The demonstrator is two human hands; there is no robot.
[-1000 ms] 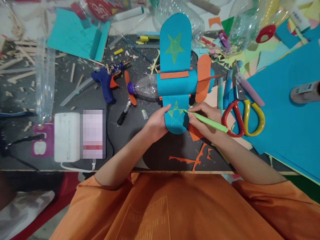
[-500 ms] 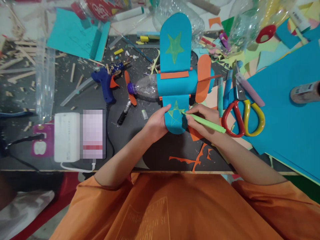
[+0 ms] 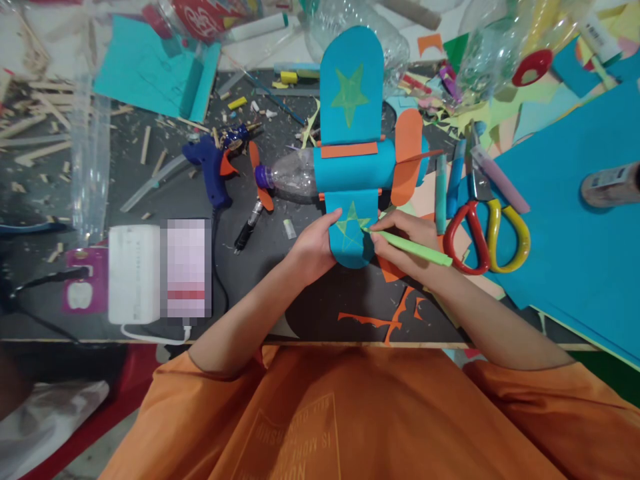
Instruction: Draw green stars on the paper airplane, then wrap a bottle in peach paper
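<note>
The slim light-green plastic pen (image 3: 417, 249), pinched in the right hand (image 3: 406, 231), has shifted slightly leftward on the near yellow-green star (image 3: 352, 217), seemingly part-filled; the far star (image 3: 349, 95) looks done. The left hand's (image 3: 314, 252) fingers grip the blue paper-wrapped clear bottle plane (image 3: 353, 170) on the dark tabletop (image 3: 260, 293).

So the only words I'm making out are on the orange shirt (image 3: 380, 413), where the faint print (image 3: 300, 437) is spelling "IS MORE", with what's maybe looking like "SHIP" nearby and the rest fading into the folds. The red bottle label (image 3: 205, 19) is showing white lettering I'm not managing to read, and the white box (image 3: 134, 275) is carrying marks that are blurring out too.
</note>
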